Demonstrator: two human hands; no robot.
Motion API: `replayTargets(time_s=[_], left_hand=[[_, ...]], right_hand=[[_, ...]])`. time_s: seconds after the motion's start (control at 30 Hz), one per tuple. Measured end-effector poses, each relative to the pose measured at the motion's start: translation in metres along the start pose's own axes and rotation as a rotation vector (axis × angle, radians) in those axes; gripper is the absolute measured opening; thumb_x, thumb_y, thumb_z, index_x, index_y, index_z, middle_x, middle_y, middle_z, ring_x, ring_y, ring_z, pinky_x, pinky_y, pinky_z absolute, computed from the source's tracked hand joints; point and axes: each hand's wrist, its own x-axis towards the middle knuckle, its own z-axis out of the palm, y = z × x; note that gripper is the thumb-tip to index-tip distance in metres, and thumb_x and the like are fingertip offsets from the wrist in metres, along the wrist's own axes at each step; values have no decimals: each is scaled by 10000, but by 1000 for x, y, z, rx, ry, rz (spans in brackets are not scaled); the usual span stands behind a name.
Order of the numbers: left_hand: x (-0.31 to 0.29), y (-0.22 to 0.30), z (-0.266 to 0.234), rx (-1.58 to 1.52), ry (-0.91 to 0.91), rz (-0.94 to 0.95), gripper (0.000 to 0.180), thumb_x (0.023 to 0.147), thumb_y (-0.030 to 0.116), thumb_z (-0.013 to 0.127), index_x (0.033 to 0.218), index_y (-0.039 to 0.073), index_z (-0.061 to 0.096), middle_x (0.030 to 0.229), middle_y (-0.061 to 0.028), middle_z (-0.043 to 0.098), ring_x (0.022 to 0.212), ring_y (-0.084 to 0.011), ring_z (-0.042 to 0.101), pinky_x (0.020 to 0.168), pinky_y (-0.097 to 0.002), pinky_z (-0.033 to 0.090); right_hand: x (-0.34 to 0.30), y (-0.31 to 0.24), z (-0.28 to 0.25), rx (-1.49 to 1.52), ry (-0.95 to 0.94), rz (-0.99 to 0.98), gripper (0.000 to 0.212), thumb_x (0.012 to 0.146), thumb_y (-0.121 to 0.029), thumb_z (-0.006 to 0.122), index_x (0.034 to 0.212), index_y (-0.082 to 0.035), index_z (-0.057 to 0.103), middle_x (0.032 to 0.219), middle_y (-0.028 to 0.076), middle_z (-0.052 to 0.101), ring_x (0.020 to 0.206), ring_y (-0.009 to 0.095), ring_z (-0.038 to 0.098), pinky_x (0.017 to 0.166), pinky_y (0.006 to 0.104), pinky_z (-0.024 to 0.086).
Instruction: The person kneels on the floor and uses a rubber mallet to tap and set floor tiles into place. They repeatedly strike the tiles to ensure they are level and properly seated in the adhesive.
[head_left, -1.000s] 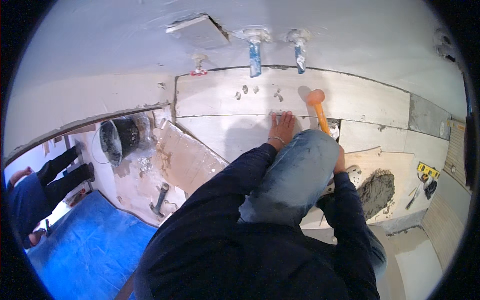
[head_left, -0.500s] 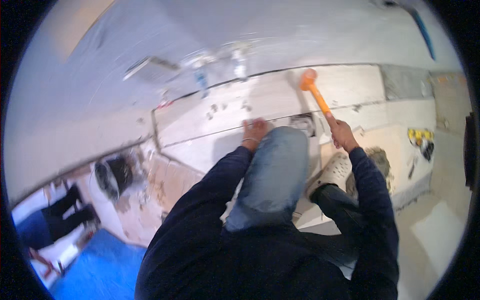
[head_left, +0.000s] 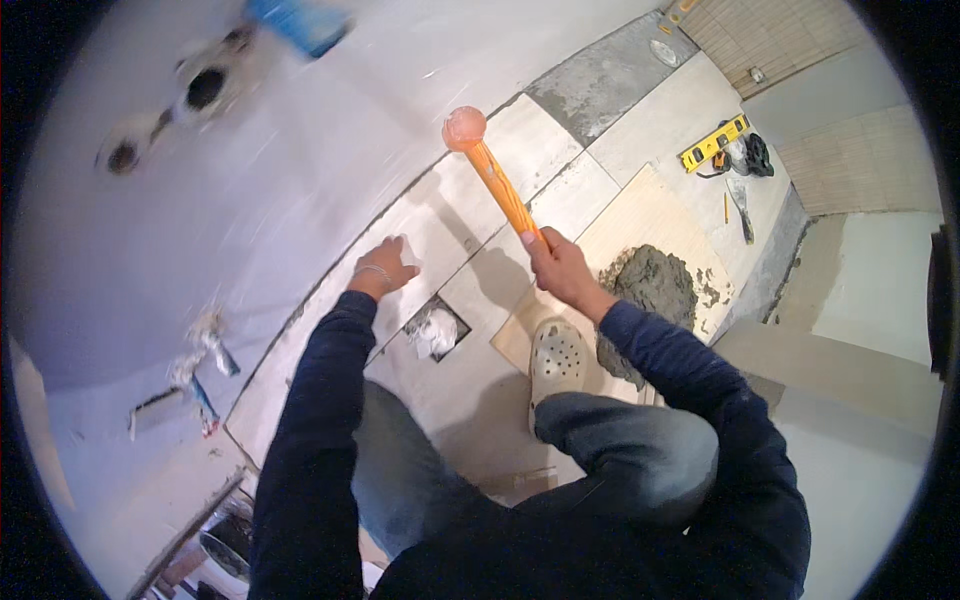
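1 mallet (head_left: 497, 187) in curled right fingers (head_left: 543, 250)

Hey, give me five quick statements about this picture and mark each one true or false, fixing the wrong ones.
1. The right hand grips an orange mallet. True.
2. The left hand holds a trowel. False: the left hand holds no tool.
3. Grey mortar lies on a tan board. True.
4. The spirit level is blue. False: the spirit level is yellow.
5. The square opening contains white material. True.
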Motion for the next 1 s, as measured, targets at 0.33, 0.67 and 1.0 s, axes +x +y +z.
replayTargets(time_s=[0.33,0.67,1.0], left_hand=[[85,143,-32,-89,-13,-326,1161,758,620,772,1629,247,100,1682,-194,84,1462,-549,233,1150,-628,296],[107,188,-56,-102,-112,-618,1464,590,655,886,1627,238,-59,1667,-264,1,1490,-523,197,1152,-609,323],[114,182,-50,-68,-133,-612,1525,579,661,896,1614,190,-121,1645,-322,-38,1466,-583,180,1145,-649,297]], right_hand=[[78,61,-5,53,153,115,675,1013,-630,406,989,17,595,814,282,671,802,474,671,709,503,524],[108,43,-44,21,234,89,658,1020,-617,403,995,12,595,814,294,672,820,489,667,721,520,521],[94,55,-60,11,166,98,651,1017,-604,428,973,22,600,808,304,665,803,490,663,711,531,516]])
